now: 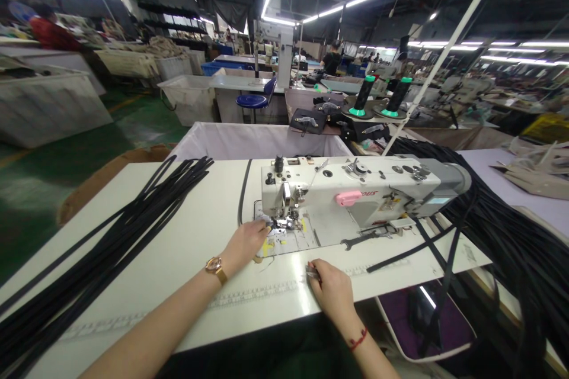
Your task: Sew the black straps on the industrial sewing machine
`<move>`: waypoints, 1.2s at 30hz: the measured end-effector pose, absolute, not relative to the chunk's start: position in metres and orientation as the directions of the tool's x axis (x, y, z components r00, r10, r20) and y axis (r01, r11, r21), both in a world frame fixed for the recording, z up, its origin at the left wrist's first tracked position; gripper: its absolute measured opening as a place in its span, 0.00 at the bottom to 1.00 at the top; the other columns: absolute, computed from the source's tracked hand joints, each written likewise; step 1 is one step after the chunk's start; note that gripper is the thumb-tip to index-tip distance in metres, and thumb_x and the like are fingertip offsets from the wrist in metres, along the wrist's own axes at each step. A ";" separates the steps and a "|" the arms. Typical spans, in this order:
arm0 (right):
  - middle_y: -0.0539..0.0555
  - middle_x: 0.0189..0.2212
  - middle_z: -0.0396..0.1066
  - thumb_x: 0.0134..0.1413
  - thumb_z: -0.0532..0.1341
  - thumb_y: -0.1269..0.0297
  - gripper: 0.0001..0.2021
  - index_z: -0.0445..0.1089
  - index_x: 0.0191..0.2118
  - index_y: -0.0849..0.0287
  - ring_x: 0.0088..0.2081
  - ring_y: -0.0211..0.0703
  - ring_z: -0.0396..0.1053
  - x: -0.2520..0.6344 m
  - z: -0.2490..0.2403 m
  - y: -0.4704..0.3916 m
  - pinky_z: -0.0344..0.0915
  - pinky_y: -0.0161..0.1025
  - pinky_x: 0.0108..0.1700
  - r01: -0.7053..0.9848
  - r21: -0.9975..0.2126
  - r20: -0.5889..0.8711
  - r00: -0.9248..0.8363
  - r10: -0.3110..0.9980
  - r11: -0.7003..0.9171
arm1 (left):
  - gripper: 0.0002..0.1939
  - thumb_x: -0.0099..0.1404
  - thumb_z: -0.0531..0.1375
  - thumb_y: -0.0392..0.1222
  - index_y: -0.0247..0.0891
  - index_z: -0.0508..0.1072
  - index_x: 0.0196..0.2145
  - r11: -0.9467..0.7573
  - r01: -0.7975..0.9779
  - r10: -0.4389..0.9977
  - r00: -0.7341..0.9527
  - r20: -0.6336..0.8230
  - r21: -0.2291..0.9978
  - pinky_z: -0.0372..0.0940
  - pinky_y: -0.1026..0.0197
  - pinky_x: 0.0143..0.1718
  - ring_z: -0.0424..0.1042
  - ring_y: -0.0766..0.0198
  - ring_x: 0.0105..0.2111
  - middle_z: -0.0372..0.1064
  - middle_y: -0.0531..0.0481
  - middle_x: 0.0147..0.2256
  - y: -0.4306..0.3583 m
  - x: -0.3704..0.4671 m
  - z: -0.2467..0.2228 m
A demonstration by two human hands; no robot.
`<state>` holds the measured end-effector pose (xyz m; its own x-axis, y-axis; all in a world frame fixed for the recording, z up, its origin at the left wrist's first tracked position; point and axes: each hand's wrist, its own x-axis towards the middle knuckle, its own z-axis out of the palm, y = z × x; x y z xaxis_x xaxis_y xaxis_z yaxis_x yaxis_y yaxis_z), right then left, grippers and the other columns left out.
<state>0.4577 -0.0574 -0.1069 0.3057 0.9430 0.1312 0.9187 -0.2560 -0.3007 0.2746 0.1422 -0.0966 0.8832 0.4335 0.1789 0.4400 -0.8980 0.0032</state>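
At the needle end of a white sewing machine (329, 186), my left hand (251, 238) is closed, fingertips beside the presser foot (284, 223). A narrow black strap (246, 186) curves across the table into that hand; the pinched part is hidden by my fingers. My right hand (331, 287) rests near the table's front edge, closed around a small metal tool (312, 273) that looks like thread snips, mostly covered by the fingers. Between the hands, a ruler tape (262, 292) runs along the white tabletop (200, 320).
A bundle of black straps (128, 225) lies at left, and more straps (511, 237) hang at right. A wrench (362, 240) lies below the machine arm. Behind stand a lined bin (267, 139), two thread cones (363, 95) and black bags (309, 121). Other people work farther back.
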 end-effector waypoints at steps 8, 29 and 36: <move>0.49 0.28 0.75 0.62 0.54 0.67 0.08 0.68 0.33 0.56 0.30 0.41 0.72 0.457 -0.109 -0.057 0.50 0.36 0.29 0.924 -0.286 0.139 0.301 0.943 -0.253 | 0.14 0.72 0.48 0.33 0.33 0.72 0.35 -0.836 0.547 0.546 0.826 0.143 0.034 0.65 0.57 0.36 0.70 0.58 0.33 0.69 0.43 0.34 0.135 0.280 -0.101; 0.52 0.32 0.77 0.60 0.54 0.66 0.09 0.71 0.37 0.56 0.31 0.43 0.73 0.459 -0.106 -0.058 0.55 0.36 0.31 0.893 -0.358 0.121 0.332 0.935 -0.271 | 0.17 0.64 0.47 0.23 0.30 0.74 0.34 -0.720 0.681 0.694 0.710 0.123 0.130 0.67 0.52 0.38 0.73 0.52 0.34 0.72 0.38 0.35 0.068 0.302 -0.081; 0.55 0.34 0.77 0.55 0.59 0.63 0.10 0.74 0.39 0.59 0.30 0.41 0.70 0.414 -0.089 -0.016 0.62 0.35 0.31 0.230 -0.960 -0.097 0.271 0.958 -0.162 | 0.21 0.65 0.51 0.39 0.49 0.72 0.53 -0.649 0.531 0.570 0.814 -0.114 0.544 0.71 0.57 0.35 0.76 0.55 0.31 0.75 0.44 0.33 -0.063 0.206 -0.111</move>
